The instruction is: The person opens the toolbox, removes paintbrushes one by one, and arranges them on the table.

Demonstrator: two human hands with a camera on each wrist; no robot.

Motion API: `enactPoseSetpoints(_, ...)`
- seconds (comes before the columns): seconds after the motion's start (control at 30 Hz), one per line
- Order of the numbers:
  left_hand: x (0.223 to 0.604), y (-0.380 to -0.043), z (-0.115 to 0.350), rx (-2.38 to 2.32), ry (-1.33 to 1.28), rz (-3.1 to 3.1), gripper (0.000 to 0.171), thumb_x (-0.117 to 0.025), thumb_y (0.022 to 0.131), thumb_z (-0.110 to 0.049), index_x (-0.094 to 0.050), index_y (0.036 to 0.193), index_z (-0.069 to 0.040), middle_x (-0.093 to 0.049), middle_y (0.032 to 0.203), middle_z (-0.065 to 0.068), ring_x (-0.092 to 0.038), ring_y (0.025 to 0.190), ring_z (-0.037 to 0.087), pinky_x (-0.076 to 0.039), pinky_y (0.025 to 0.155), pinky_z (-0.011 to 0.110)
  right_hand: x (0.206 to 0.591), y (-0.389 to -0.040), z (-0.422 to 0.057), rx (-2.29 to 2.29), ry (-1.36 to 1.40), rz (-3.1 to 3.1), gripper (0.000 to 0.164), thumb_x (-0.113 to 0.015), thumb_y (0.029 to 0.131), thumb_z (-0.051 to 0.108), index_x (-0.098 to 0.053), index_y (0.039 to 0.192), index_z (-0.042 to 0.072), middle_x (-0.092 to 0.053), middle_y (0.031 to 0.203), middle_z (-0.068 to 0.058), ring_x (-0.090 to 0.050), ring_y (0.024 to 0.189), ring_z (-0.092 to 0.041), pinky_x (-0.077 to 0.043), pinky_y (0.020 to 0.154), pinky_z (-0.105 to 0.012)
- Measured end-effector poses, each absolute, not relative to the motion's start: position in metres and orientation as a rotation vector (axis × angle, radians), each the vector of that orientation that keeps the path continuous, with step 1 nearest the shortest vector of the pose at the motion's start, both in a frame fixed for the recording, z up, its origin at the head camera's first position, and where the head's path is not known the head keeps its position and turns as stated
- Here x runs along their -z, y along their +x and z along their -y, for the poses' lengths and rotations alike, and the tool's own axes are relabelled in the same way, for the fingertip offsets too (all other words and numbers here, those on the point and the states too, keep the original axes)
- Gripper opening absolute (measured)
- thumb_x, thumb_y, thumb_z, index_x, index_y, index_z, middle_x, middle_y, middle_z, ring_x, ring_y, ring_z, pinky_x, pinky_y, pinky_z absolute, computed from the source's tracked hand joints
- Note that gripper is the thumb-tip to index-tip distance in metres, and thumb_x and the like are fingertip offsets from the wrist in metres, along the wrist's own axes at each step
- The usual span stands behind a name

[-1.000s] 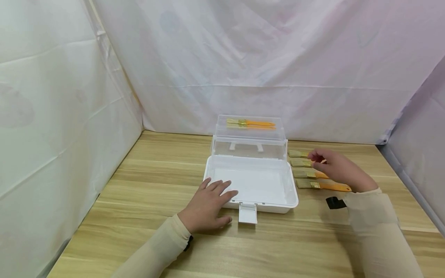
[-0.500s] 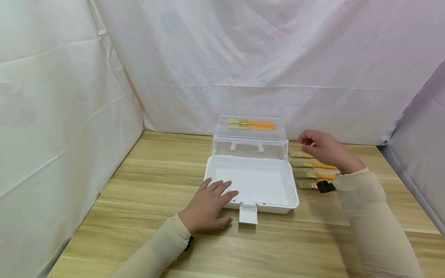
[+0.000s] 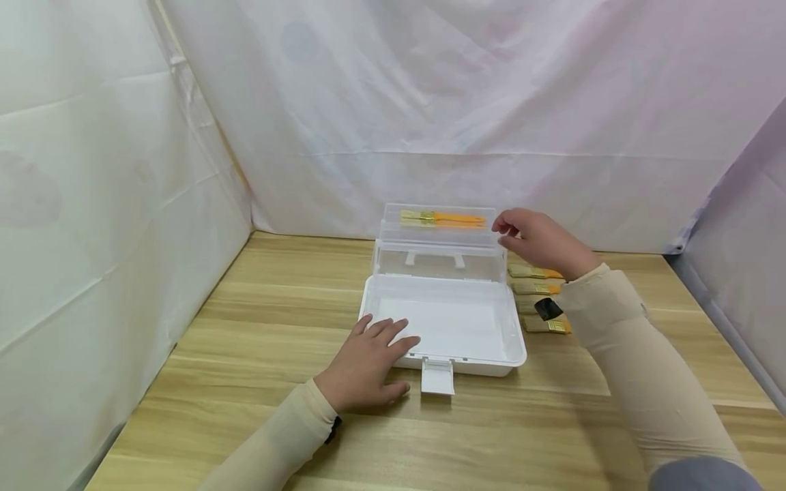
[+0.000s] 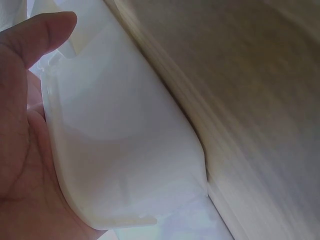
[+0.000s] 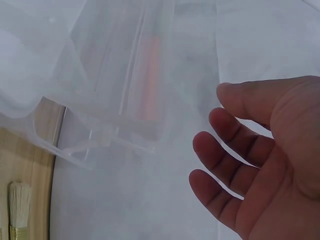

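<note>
A white plastic box (image 3: 442, 327) stands with its lid raised, and a clear tray (image 3: 393, 235) sits at its back. Orange-handled paintbrushes (image 3: 457, 218) lie in that tray. My left hand (image 3: 368, 365) rests over the box's front left corner, fingers spread; in the left wrist view its palm meets the white wall (image 4: 125, 125). My right hand (image 3: 540, 239) hovers beside the tray's right end, holding nothing. Its fingers are loosely bent in the right wrist view, apart from the clear plastic (image 5: 115, 65).
More paintbrushes (image 3: 528, 271) lie in a column on the wooden table (image 3: 276, 293), right of the box; my right arm partly covers them. The latch flap (image 3: 437, 377) hangs at the box's front. White cloth (image 3: 430, 102) closes off the back and sides.
My right hand has moved left and up, from over the brushes on the table to the tray's right end. The left hand and the box stay put.
</note>
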State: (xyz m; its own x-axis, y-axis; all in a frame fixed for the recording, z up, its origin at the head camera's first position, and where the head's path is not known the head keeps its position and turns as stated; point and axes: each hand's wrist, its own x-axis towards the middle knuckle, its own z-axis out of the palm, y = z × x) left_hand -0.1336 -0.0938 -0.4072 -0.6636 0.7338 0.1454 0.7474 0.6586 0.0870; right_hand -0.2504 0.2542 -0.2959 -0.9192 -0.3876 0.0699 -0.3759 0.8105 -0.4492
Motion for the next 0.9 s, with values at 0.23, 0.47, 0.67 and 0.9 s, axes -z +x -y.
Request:
enactPoseSetpoints(0.23, 0.408, -0.136, 0.098, 0.200, -1.238, 2.782, 0.069, -0.068, 0.084, -0.052, -0.050, 0.145, -0.025, -0.045, 0.150, 0.008, -0.044, 0.134, 0.029, -0.021, 0.114, 0.056, 0.304, -0.275, -0.240, 0.754, -0.713, -2.967, 0.024, -0.059, 0.098, 0.008, -0.061, 0.120, 0.000, -0.061, 0.117, -0.016, -0.056, 0.105, -0.032, -0.046, 0.088, -0.051)
enactPoseSetpoints(0.47, 0.409, -0.137, 0.099, 0.206, -1.238, 2.779, 0.069, -0.068, 0.084, -0.051, -0.050, 0.145, -0.024, -0.045, 0.150, 0.008, -0.044, 0.134, 0.029, -0.022, 0.113, 0.057, 0.303, -0.297, -0.229, 0.779, -0.735, -2.955, 0.027, -0.061, 0.098, 0.008, -0.059, 0.123, -0.001, -0.059, 0.122, -0.016, -0.054, 0.110, -0.032, -0.044, 0.093, -0.052)
enactPoseSetpoints(0.67, 0.410, -0.138, 0.099, 0.212, -1.240, 2.756, 0.069, -0.069, 0.083, -0.052, -0.051, 0.143, -0.024, -0.046, 0.149, 0.008, -0.045, 0.133, 0.029, -0.023, 0.113, 0.057, 0.303, -0.313, -0.224, 0.763, -0.704, -2.930, 0.033, -0.062, 0.097, 0.014, -0.058, 0.127, 0.000, -0.057, 0.126, -0.016, -0.052, 0.112, -0.033, -0.043, 0.096, -0.051)
enactPoseSetpoints(0.9, 0.407, -0.136, 0.096, 0.226, -1.261, 2.746, 0.069, -0.070, 0.082, -0.049, -0.051, 0.143, -0.023, -0.047, 0.148, 0.009, -0.046, 0.133, 0.029, -0.025, 0.112, 0.057, 0.311, -0.322, -0.214, 0.686, -0.695, -2.897, 0.040, -0.069, 0.094, 0.021, -0.059, 0.127, 0.000, -0.056, 0.128, -0.017, -0.052, 0.115, -0.035, -0.044, 0.098, -0.051)
